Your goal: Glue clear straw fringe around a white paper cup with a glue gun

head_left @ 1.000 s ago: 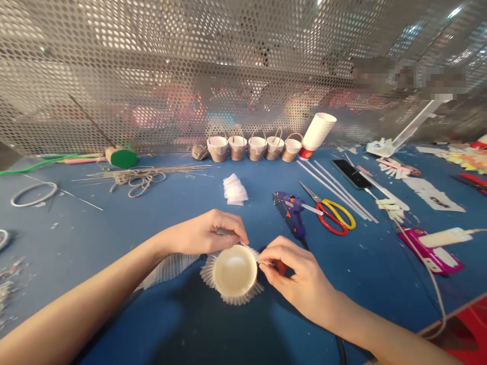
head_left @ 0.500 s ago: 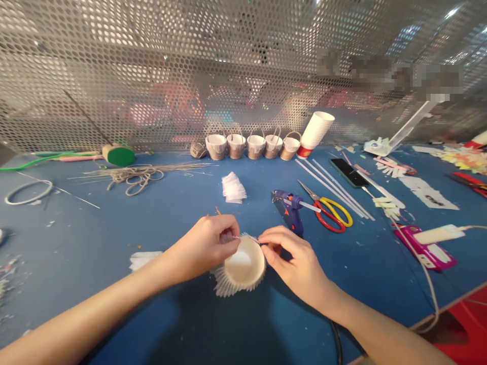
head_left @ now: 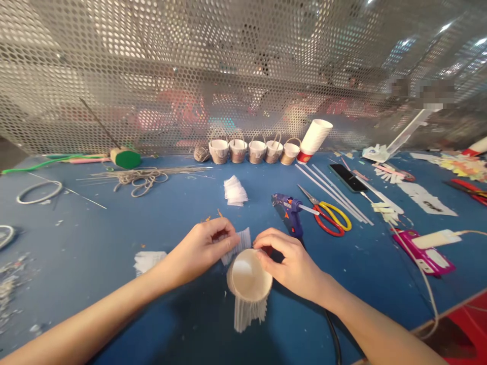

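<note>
A pale paper cup [head_left: 251,276] stands near the front of the blue table, its opening facing up. Pleated whitish strips [head_left: 249,313] hang from its near side, and another pleated piece [head_left: 242,242] shows at its far left. My left hand [head_left: 207,243] pinches that pleated piece between thumb and fingers. My right hand [head_left: 287,253] has the cup's right rim between its thumb and fingers. One stack of white pleated pieces [head_left: 235,191] lies beyond my hands, another [head_left: 148,261] beside my left forearm.
A glue gun [head_left: 289,208] and red-and-yellow scissors [head_left: 329,215] lie right of centre. Small handled cups [head_left: 256,151] line the back beside stacked paper cups [head_left: 315,139]. A phone [head_left: 348,177], white strips, a magenta device [head_left: 422,251] and its cable occupy the right; twine [head_left: 140,180] lies left.
The cup sits nearer and slightly right, and its pleated strips now hang at the near side. My left fingers have moved away from the rim with the pleated piece.
</note>
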The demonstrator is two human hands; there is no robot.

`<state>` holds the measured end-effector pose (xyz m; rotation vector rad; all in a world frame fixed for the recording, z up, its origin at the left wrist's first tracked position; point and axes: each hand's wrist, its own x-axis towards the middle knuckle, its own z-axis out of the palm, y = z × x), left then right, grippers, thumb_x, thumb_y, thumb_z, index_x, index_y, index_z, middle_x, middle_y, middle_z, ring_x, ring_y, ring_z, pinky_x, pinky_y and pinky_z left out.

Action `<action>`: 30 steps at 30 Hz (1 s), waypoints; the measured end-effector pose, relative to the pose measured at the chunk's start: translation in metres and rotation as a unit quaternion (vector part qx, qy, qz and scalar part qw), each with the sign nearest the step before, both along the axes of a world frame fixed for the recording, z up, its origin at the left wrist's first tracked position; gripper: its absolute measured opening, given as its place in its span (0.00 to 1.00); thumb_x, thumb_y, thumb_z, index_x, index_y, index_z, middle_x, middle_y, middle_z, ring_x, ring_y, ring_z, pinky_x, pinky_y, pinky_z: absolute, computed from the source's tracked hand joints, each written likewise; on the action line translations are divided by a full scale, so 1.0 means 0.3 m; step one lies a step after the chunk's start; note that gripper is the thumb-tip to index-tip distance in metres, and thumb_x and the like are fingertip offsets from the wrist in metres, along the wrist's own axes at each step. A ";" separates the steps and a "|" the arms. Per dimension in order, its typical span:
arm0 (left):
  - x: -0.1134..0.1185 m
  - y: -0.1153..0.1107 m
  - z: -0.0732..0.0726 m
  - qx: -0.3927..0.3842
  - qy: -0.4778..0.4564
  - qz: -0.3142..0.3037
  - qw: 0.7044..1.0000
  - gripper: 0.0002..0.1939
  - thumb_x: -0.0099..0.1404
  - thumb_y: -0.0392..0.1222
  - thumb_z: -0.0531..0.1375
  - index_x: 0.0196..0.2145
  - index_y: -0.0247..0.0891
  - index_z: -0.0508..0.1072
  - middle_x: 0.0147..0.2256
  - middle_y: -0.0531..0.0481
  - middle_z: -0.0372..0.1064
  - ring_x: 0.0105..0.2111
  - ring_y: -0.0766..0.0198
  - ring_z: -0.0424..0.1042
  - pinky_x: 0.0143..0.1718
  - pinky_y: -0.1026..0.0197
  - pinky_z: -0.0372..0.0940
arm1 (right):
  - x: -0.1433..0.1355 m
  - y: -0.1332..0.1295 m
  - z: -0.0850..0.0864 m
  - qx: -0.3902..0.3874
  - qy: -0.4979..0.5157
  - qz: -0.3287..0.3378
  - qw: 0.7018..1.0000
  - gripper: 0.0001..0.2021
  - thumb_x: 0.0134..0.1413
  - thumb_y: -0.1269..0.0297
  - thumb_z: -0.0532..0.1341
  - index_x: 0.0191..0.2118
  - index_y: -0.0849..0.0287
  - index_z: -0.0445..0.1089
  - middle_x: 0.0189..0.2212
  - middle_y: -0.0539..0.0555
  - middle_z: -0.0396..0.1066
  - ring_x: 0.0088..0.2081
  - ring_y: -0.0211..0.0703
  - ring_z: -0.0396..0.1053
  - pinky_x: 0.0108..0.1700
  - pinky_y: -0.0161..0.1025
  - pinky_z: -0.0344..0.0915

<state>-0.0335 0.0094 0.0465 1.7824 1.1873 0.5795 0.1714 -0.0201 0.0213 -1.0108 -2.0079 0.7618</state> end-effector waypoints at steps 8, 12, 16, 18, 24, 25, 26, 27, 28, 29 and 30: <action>-0.006 0.000 0.010 0.105 0.031 -0.010 0.994 0.09 0.62 0.43 0.54 0.28 0.37 0.69 0.26 0.53 0.68 0.28 0.66 0.66 0.30 0.65 0.62 | 0.026 0.010 0.012 -0.017 0.063 -0.042 0.997 0.07 0.57 0.69 0.58 0.40 0.58 0.71 0.41 0.55 0.72 0.37 0.39 0.71 0.38 0.36 0.70; -0.001 -0.002 0.014 0.137 0.039 -0.023 0.990 0.08 0.62 0.41 0.53 0.28 0.38 0.69 0.27 0.54 0.70 0.28 0.66 0.67 0.31 0.65 0.63 | 0.022 0.013 0.023 -0.059 0.089 -0.056 0.993 0.09 0.56 0.70 0.57 0.42 0.57 0.71 0.41 0.54 0.72 0.33 0.36 0.69 0.31 0.33 0.68; 0.005 -0.006 0.014 0.170 0.042 -0.040 0.984 0.07 0.62 0.38 0.53 0.29 0.38 0.69 0.27 0.54 0.70 0.28 0.67 0.67 0.33 0.65 0.63 | 0.001 0.015 0.024 -0.047 0.064 -0.016 0.997 0.13 0.51 0.71 0.59 0.44 0.57 0.71 0.42 0.54 0.71 0.35 0.37 0.69 0.31 0.34 0.66; 0.005 -0.009 0.011 0.178 0.040 -0.050 0.982 0.07 0.62 0.37 0.53 0.29 0.38 0.69 0.27 0.54 0.70 0.28 0.67 0.67 0.33 0.65 0.63 | -0.009 0.014 0.019 -0.040 0.063 -0.021 0.997 0.09 0.52 0.71 0.60 0.40 0.58 0.73 0.39 0.54 0.73 0.35 0.38 0.69 0.33 0.34 0.66; -0.005 -0.011 -0.003 0.187 0.046 -0.050 0.980 0.06 0.62 0.37 0.53 0.31 0.38 0.70 0.31 0.52 0.73 0.31 0.65 0.70 0.35 0.64 0.64 | -0.019 0.015 -0.007 -0.041 0.113 -0.065 0.991 0.04 0.54 0.70 0.61 0.30 0.59 0.73 0.29 0.52 0.73 0.30 0.37 0.69 0.29 0.33 0.66; -0.008 -0.010 -0.007 0.184 0.050 -0.048 0.980 0.06 0.62 0.36 0.53 0.31 0.38 0.70 0.30 0.52 0.73 0.31 0.66 0.70 0.35 0.64 0.64 | -0.019 0.015 -0.012 -0.039 0.114 -0.073 0.990 0.04 0.53 0.70 0.61 0.29 0.59 0.72 0.29 0.51 0.72 0.29 0.37 0.69 0.29 0.33 0.65; -0.010 -0.008 -0.012 0.183 0.053 -0.043 0.981 0.06 0.62 0.36 0.53 0.31 0.39 0.69 0.29 0.53 0.73 0.30 0.66 0.69 0.34 0.65 0.63 | -0.019 0.015 -0.018 -0.036 0.111 -0.080 0.990 0.04 0.53 0.69 0.62 0.29 0.58 0.72 0.28 0.51 0.72 0.29 0.37 0.68 0.29 0.33 0.65; -0.011 -0.007 -0.017 0.184 0.056 -0.038 0.981 0.06 0.62 0.35 0.52 0.31 0.39 0.69 0.28 0.54 0.72 0.29 0.67 0.69 0.32 0.66 0.63 | -0.019 0.015 -0.022 -0.031 0.105 -0.086 0.990 0.03 0.53 0.69 0.62 0.29 0.58 0.71 0.29 0.51 0.71 0.28 0.37 0.68 0.29 0.34 0.65; -0.011 -0.005 -0.023 0.189 0.055 -0.033 0.980 0.06 0.63 0.35 0.52 0.31 0.39 0.68 0.27 0.55 0.71 0.28 0.68 0.68 0.31 0.66 0.63 | -0.018 0.013 -0.024 -0.022 0.097 -0.093 0.991 0.02 0.54 0.68 0.62 0.31 0.58 0.71 0.29 0.51 0.71 0.28 0.37 0.67 0.29 0.34 0.65; -0.012 -0.002 -0.029 0.199 0.049 -0.030 0.978 0.07 0.63 0.34 0.51 0.30 0.39 0.68 0.27 0.55 0.70 0.27 0.68 0.68 0.31 0.66 0.62 | -0.017 0.009 -0.025 -0.010 0.089 -0.102 0.991 0.02 0.54 0.67 0.61 0.32 0.58 0.70 0.29 0.51 0.69 0.27 0.36 0.65 0.28 0.34 0.64; -0.012 0.000 -0.035 0.211 0.041 -0.032 0.976 0.08 0.63 0.33 0.50 0.29 0.39 0.67 0.27 0.54 0.70 0.28 0.68 0.68 0.31 0.66 0.63 | -0.016 0.003 -0.022 0.001 0.079 -0.111 0.991 0.02 0.55 0.67 0.60 0.32 0.58 0.69 0.29 0.50 0.68 0.26 0.35 0.64 0.29 0.34 0.63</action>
